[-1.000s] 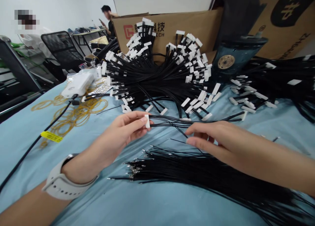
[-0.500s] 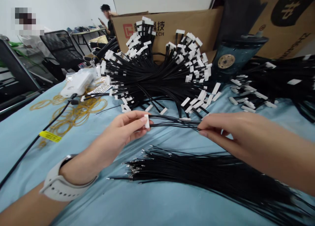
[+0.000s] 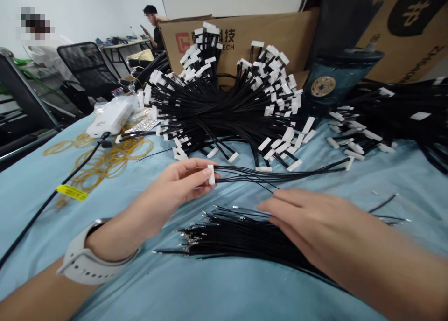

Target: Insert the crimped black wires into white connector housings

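My left hand (image 3: 185, 181) is closed in a pinch on a white connector (image 3: 211, 174) at one end of a wire harness. The harness's black wires (image 3: 297, 174) run right to a second white connector (image 3: 349, 163) lying on the cloth. One thin wire branches down and passes out of sight at my right hand (image 3: 301, 218). That hand is over a bundle of loose black wires (image 3: 238, 237) with bare metal tips, its fingers bent and slightly blurred. Whether it grips a wire is hidden. Several loose wire ends show beyond its wrist.
Behind the hands rises a big pile of finished harnesses (image 3: 224, 106) against a cardboard box (image 3: 287, 36). A dark blue tumbler (image 3: 339, 78) and more harnesses (image 3: 402, 111) are on the right. Yellow rubber bands (image 3: 98, 167), a white device (image 3: 110, 118) and a black cable (image 3: 52, 195) lie left.
My right hand has left the harness's wires and moved down and toward me, over the loose bundle. The far connector now shows. My left hand stays almost still on its connector.
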A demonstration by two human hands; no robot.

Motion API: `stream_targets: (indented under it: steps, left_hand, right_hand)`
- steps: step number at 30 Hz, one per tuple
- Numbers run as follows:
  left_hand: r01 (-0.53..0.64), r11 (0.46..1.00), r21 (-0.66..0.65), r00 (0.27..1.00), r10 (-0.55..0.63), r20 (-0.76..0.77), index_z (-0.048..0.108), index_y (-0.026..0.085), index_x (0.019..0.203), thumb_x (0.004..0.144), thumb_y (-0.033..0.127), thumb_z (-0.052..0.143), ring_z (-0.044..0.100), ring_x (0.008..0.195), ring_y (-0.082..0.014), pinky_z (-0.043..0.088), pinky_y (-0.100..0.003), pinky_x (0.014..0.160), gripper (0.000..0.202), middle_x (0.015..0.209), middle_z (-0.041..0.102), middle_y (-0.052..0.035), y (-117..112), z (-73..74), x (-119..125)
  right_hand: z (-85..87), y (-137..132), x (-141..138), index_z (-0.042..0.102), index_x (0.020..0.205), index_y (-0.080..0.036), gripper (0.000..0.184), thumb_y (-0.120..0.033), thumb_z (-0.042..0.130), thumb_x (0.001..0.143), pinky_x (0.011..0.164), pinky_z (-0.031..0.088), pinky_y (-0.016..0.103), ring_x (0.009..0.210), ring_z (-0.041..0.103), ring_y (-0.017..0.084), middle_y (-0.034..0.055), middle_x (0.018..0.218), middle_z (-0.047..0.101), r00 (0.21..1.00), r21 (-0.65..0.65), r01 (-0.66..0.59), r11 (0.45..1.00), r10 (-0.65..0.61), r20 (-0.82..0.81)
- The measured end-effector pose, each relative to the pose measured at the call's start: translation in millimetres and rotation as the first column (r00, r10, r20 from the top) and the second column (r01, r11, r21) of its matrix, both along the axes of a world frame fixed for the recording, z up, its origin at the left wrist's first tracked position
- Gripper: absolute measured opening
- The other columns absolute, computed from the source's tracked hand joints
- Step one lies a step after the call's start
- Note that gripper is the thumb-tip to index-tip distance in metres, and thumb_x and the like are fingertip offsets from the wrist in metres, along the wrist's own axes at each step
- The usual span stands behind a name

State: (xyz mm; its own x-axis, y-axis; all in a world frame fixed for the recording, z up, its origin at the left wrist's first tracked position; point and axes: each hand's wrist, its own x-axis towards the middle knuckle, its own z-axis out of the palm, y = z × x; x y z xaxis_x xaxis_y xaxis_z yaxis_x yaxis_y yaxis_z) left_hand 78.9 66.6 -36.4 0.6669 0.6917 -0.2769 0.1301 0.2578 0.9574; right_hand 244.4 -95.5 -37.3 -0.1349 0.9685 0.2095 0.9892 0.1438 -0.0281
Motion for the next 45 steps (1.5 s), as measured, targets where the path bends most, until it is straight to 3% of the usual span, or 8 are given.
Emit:
stream_targets:
  steps: [4,11,15,19,22,26,32,45]
  left_hand:
    - [0.054,0.997,0.063,0.998,-0.051,-0.039,0.067,0.018,0.085,0.077,0.023,0.068,0.057,0.074,-0.0109,0.047,-0.02,0.07,0.009,0.079,0.063,0.0006,0,-0.7,-1]
    - [0.13,0.984,0.122,0.987,-0.118,-0.106,0.063,0.018,0.091,0.078,0.025,0.066,0.055,0.073,-0.0109,0.045,-0.021,0.069,0.014,0.078,0.061,0.0022,0,0.2,0]
    - [0.16,0.972,0.172,0.977,-0.131,-0.166,0.062,0.016,0.09,0.08,0.022,0.063,0.053,0.069,-0.0107,0.043,-0.022,0.066,0.012,0.075,0.06,0.0026,0,2.3,2]
    - [0.209,0.958,0.195,0.967,-0.172,-0.188,0.06,0.016,0.09,0.082,0.025,0.06,0.054,0.074,-0.0117,0.041,-0.023,0.07,0.013,0.078,0.061,0.0011,2,1.1,1]
    - [0.232,0.948,0.218,0.96,-0.186,-0.211,0.059,0.016,0.091,0.083,0.027,0.059,0.053,0.075,-0.0117,0.04,-0.023,0.07,0.013,0.081,0.061,0.0009,2,-0.3,0]
    - [0.249,0.939,0.238,0.957,-0.2,-0.212,0.058,0.016,0.09,0.084,0.027,0.058,0.053,0.074,-0.0114,0.039,-0.022,0.068,0.012,0.079,0.06,0.0012,1,-0.9,-1]
    - [0.282,0.93,0.236,0.953,-0.243,-0.179,0.058,0.015,0.088,0.085,0.022,0.056,0.052,0.072,-0.0098,0.04,-0.02,0.066,0.008,0.076,0.059,0.0024,0,0.4,0]
    - [0.317,0.912,0.261,0.94,-0.265,-0.215,0.059,0.017,0.089,0.083,0.029,0.057,0.053,0.074,-0.0124,0.04,-0.021,0.067,0.013,0.078,0.059,0.0013,-1,-0.1,-1]
  right_hand:
    - [-12.4,9,-11,0.062,0.083,-0.016,0.016,-0.016,0.047,0.089,0.062,0.049,0.036,0.069,0.056,0.02,0.0052,0.08,0.058,0.988,-0.092,0.012,0.996,-0.026,-0.15]
    - [-13.5,18,-12,0.058,0.075,-0.017,0.018,-0.01,0.048,0.087,0.066,0.046,0.029,0.072,0.054,0.015,0.0023,0.08,0.056,0.893,-0.117,0.067,0.991,-0.112,-0.436]
    - [-10.1,21,-7,0.057,0.074,-0.02,0.016,-0.011,0.05,0.086,0.059,0.043,0.024,0.062,0.053,0.011,-0.0042,0.07,0.059,0.813,-0.196,0.085,0.977,-0.181,-0.553]
    - [-11.2,22,-4,0.065,0.087,-0.024,0.015,-0.017,0.052,0.085,0.066,0.047,0.023,0.075,0.061,0.011,-0.0046,0.084,0.067,0.725,-0.209,0.132,0.969,-0.238,-0.647]
    - [-11.2,22,-3,0.067,0.094,-0.026,0.019,-0.022,0.051,0.084,0.067,0.047,0.023,0.079,0.062,0.012,-0.0041,0.09,0.068,0.696,-0.209,0.174,0.962,-0.27,-0.666]
    - [-9.7,24,-4,0.065,0.083,-0.024,0.014,-0.021,0.051,0.082,0.054,0.042,0.021,0.064,0.057,0.009,-0.0056,0.073,0.065,0.683,-0.215,0.185,0.959,-0.282,-0.674]
    - [-13.7,27,-5,0.059,0.07,-0.021,0.014,-0.019,0.052,0.082,0.047,0.033,0.021,0.054,0.046,0.008,-0.0062,0.06,0.055,0.711,-0.129,0.235,0.963,-0.261,-0.653]
    - [-14.5,29,-4,0.059,0.071,-0.02,0.015,-0.018,0.051,0.084,0.052,0.036,0.02,0.06,0.05,0.008,-0.0048,0.065,0.058,0.7,-0.129,0.136,0.982,-0.187,-0.689]
